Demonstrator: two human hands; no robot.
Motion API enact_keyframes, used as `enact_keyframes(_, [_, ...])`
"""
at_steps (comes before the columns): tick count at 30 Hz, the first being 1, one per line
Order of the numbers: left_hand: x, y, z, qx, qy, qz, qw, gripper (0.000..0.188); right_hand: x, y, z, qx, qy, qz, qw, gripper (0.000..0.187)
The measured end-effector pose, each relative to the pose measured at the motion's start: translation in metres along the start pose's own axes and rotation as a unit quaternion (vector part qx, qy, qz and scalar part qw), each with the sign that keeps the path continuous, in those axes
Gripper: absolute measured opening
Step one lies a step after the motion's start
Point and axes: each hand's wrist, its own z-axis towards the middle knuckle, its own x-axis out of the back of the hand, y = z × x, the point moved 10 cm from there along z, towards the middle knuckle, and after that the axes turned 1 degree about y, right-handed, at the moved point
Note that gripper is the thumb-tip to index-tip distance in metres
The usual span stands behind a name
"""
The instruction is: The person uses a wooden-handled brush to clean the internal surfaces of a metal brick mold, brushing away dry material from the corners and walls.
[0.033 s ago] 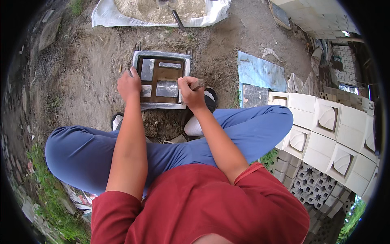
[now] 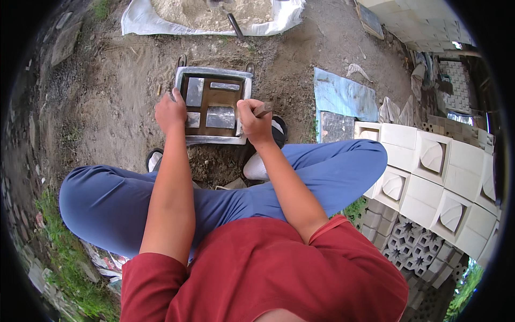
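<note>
A square metal mould point(image 2: 213, 72) lay flat on the bare dirt ground point(image 2: 107, 91), straight in front of the squatting person. Its grey rim framed a dark brown inside with several paler raised blocks standing in it.

The left hand point(image 2: 169, 111) rested on the mould's left rim, fingers curled over the edge and gripping it. The right hand point(image 2: 254, 119) sat at the mould's right rim, near the nearer right corner, closed around a small brown tool point(image 2: 262, 109) whose blunt end stuck out to the right of the knuckles. Whether the tool's working end touched the inside of the mould could not be told, as the hand hid it. The two hands were apart, one at each side of the mould.

Beyond the mould's far edge a white sheet point(image 2: 140, 20) was spread on the ground with a heap of pale sand point(image 2: 188, 13) on it, and a dark handle point(image 2: 235, 24) lay across the sand. To the right of the mould a blue sheet point(image 2: 343, 96) lay flat on the ground. Farther right, white cast blocks point(image 2: 429, 177) with curved relief faces stood in rows, and grey patterned blocks point(image 2: 407, 244) were stacked beneath them.

The person wore blue trousers point(image 2: 107, 204) and a red shirt point(image 2: 257, 273); a dark and white shoe point(image 2: 278, 131) showed just beside the right wrist.
</note>
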Motion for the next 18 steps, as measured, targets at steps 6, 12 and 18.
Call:
enact_keyframes(6, [0.004,0.011,0.002,-0.029,0.012,-0.006,0.999,0.063,0.011,-0.007,0.001,0.047,-0.011,0.02,0.999,0.044])
enact_keyframes(12, [0.0,0.007,0.0,-0.014,0.007,-0.002,1.0,0.062,0.016,0.015,0.006,0.002,0.031,0.063,0.998,0.044])
enact_keyframes(18, [0.002,0.01,0.002,-0.025,0.008,-0.008,1.0,0.062,0.012,0.003,-0.01,0.048,0.01,0.028,0.998,0.043])
